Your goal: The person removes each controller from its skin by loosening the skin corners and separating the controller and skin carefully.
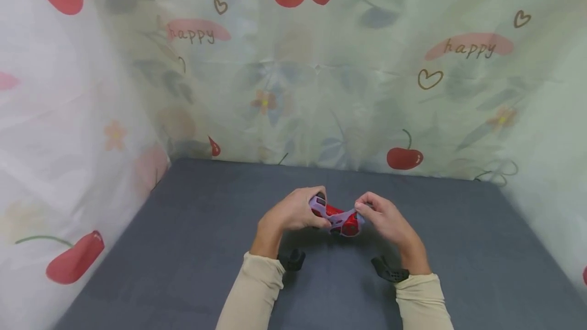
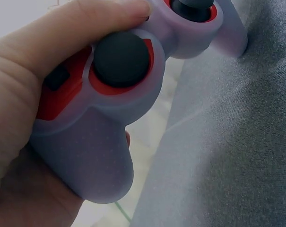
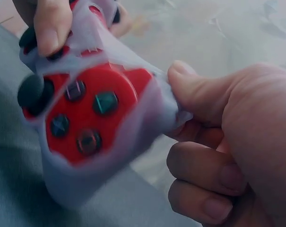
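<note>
A red game controller [image 1: 351, 224] with black thumbsticks sits inside a translucent pale purple silicone cover [image 2: 93, 151], held above the dark table. My left hand [image 1: 295, 210] grips one end of it, its thumb lying across the front beside a thumbstick in the left wrist view. With thumb and curled fingers, my right hand [image 3: 256, 118] pinches the cover's edge at the other end, near the shoulder buttons. There the cover is pulled outward, and the red face with its symbol buttons [image 3: 105, 102] shows through the opening. My right fingertips behind the cover are partly hidden.
Dark grey cloth covers the table [image 1: 192, 248]. A pale curtain [image 1: 293, 65] printed with cherries and flowers hangs behind it and along both sides. Black wrist mounts [image 1: 293, 259] sit on both of my wrists, near the beige sleeves [image 1: 257, 289].
</note>
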Action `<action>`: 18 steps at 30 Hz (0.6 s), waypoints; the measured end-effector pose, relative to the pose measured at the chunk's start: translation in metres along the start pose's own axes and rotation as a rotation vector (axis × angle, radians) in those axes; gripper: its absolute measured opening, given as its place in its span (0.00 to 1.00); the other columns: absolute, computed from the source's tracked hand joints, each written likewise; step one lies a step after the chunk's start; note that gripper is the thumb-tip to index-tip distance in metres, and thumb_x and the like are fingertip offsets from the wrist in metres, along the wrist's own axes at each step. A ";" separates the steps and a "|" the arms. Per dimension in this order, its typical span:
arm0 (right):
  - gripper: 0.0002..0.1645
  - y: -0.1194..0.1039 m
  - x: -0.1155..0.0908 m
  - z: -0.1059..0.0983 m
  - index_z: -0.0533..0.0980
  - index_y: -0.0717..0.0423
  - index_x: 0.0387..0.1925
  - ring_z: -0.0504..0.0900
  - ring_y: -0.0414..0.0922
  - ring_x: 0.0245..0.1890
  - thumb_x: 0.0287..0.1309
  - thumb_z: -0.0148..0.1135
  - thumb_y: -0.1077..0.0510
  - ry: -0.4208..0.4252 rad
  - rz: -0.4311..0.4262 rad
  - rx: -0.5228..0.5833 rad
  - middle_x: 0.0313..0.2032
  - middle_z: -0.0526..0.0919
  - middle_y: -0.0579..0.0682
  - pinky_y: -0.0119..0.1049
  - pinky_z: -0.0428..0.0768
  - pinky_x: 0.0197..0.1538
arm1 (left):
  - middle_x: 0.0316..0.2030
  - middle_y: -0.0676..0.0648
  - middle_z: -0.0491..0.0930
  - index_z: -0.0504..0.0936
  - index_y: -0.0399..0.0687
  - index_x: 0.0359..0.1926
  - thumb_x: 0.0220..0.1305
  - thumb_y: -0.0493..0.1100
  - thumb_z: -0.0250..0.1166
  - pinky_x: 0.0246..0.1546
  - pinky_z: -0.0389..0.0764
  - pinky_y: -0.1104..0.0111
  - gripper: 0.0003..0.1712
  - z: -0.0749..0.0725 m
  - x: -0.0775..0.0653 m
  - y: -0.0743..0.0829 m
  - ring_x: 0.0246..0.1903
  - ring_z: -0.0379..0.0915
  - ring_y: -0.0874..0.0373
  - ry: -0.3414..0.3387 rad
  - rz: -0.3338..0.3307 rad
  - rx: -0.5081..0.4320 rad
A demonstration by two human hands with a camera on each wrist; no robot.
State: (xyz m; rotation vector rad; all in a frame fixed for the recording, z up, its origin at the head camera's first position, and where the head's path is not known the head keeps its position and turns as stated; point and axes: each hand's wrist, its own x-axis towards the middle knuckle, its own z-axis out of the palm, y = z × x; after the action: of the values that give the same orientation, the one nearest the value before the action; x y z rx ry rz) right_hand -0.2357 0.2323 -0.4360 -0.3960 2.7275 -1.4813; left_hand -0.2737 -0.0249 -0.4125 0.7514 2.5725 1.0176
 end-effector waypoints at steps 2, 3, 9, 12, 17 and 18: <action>0.12 0.001 -0.001 -0.001 0.77 0.58 0.43 0.71 0.42 0.35 0.73 0.59 0.53 -0.007 0.011 0.023 0.32 0.73 0.52 0.34 0.72 0.38 | 0.35 0.53 0.79 0.75 0.62 0.41 0.54 0.53 0.79 0.32 0.77 0.66 0.21 0.000 0.000 -0.001 0.35 0.75 0.57 0.003 -0.004 0.000; 0.12 0.002 -0.002 -0.002 0.77 0.59 0.43 0.70 0.42 0.34 0.73 0.59 0.53 -0.012 0.017 0.035 0.31 0.71 0.53 0.34 0.71 0.37 | 0.36 0.53 0.79 0.75 0.62 0.41 0.54 0.53 0.79 0.32 0.77 0.66 0.21 0.000 0.000 -0.002 0.35 0.75 0.57 0.004 -0.007 -0.001; 0.14 0.002 -0.004 -0.004 0.77 0.59 0.45 0.70 0.46 0.32 0.73 0.59 0.51 -0.051 0.050 0.050 0.30 0.70 0.57 0.34 0.70 0.35 | 0.35 0.52 0.79 0.75 0.62 0.41 0.53 0.52 0.80 0.31 0.77 0.66 0.22 0.002 0.000 -0.005 0.33 0.74 0.57 0.002 -0.028 -0.039; 0.15 0.003 -0.004 -0.005 0.77 0.58 0.45 0.70 0.47 0.32 0.73 0.59 0.49 -0.066 0.073 0.031 0.30 0.71 0.56 0.34 0.71 0.35 | 0.35 0.52 0.79 0.75 0.61 0.40 0.53 0.52 0.80 0.31 0.77 0.66 0.22 0.002 0.000 -0.006 0.33 0.74 0.57 0.002 -0.031 -0.051; 0.16 0.002 -0.002 -0.007 0.78 0.56 0.43 0.69 0.45 0.30 0.72 0.59 0.47 -0.087 0.089 0.023 0.27 0.70 0.53 0.35 0.71 0.34 | 0.35 0.53 0.79 0.75 0.62 0.40 0.52 0.52 0.80 0.32 0.77 0.66 0.22 0.000 0.001 -0.006 0.33 0.74 0.57 0.011 -0.020 -0.050; 0.16 0.002 -0.002 -0.008 0.78 0.56 0.43 0.69 0.44 0.29 0.72 0.59 0.47 -0.093 0.091 0.027 0.27 0.70 0.53 0.35 0.71 0.34 | 0.35 0.53 0.79 0.76 0.61 0.40 0.52 0.52 0.81 0.32 0.77 0.66 0.22 0.000 0.001 -0.006 0.33 0.75 0.57 0.012 -0.021 -0.053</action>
State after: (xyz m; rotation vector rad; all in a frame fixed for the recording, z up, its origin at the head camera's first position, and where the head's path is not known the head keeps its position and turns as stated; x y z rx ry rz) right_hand -0.2355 0.2400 -0.4334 -0.3271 2.6144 -1.4385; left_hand -0.2767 -0.0285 -0.4168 0.7055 2.5477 1.0825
